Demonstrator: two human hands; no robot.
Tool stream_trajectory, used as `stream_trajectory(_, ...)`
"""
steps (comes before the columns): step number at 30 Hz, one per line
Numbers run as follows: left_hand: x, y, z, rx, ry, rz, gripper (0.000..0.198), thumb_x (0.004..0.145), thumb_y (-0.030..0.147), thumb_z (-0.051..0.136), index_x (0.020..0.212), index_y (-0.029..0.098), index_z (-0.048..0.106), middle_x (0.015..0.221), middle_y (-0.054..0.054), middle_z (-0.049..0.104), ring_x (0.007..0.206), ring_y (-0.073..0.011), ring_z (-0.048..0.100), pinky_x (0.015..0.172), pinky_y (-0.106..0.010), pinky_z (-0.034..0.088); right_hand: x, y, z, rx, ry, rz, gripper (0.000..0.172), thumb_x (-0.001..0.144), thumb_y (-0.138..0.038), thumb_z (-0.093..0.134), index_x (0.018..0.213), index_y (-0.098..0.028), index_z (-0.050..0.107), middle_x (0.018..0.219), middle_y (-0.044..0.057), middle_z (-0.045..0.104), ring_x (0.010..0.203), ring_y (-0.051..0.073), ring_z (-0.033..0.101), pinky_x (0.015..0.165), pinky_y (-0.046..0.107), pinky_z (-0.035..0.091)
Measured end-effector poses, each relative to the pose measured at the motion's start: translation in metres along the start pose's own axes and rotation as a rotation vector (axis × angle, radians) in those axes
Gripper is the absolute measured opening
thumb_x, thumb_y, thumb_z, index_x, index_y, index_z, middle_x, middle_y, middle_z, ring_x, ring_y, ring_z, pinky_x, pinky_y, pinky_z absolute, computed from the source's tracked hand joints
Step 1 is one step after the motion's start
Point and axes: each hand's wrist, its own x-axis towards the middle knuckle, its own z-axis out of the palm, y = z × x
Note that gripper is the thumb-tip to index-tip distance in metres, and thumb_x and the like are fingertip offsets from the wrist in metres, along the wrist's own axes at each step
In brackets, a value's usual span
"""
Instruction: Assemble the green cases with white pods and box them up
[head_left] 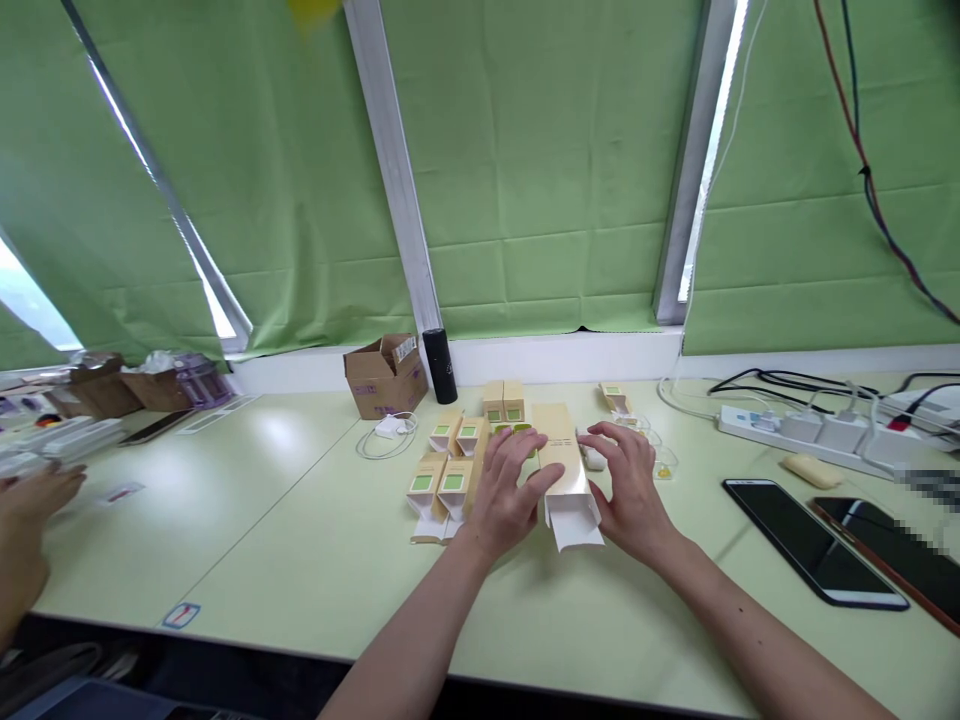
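A long cream cardboard box [559,448] lies in front of me, its near end open with a white flap [576,525] hanging out. My left hand [506,488] grips the box's left side, thumb resting on its top face. Along the right edge, my right hand [628,488] holds it with curved fingers and thumb; the exact contact is partly hidden. Left of my hands stand several small cream boxes [421,480] with green square labels and open flaps. Two more closed-looking boxes [504,400] stand behind. Something green [521,428] shows behind my left fingers.
A brown carton [385,378] and a black cylinder [440,366] stand at the back. A white charger with cable [390,427] lies left. Right are a phone [814,540], a power strip [810,435] and another small box [615,398]. Another person's hand [37,500] is far left.
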Motion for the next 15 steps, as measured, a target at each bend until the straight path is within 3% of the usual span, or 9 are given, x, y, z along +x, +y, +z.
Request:
stream_trajectory(3,0.0,0.002,0.0,0.071,-0.003,0.038,0.031,0.095,0.014,0.057,0.116,0.036,0.066,0.139,-0.008,0.063,0.135,-0.0285,0.055,0.119,-0.059,0.037,-0.001,0.0,0.001,0.008,0.042,-0.029,0.056,0.094,-0.015,0.055,0.145,-0.029,0.038,0.139,0.015,0.049,0.13,0.036,0.047,0.103,0.056,0.039)
stream_trajectory(11,0.007,0.006,0.003,0.157,0.274,0.218,0.043,0.09,0.002,0.062,0.12,0.032,0.059,0.139,-0.011,0.049,0.128,-0.0278,0.052,0.107,-0.055,0.046,-0.001,-0.01,0.001,-0.059,0.08,-0.062,0.047,0.093,-0.005,0.052,0.132,-0.029,0.042,0.134,0.015,0.042,0.128,0.035,0.044,0.098,0.054,0.041)
stream_trajectory(15,0.006,0.007,0.004,0.145,0.257,0.247,0.041,0.087,-0.001,0.064,0.116,0.027,0.059,0.138,-0.013,0.048,0.129,-0.0298,0.05,0.106,-0.058,0.045,-0.002,-0.009,0.0,-0.073,0.099,-0.099,0.045,0.094,-0.003,0.053,0.131,-0.026,0.041,0.133,0.016,0.04,0.127,0.036,0.042,0.098,0.055,0.04)
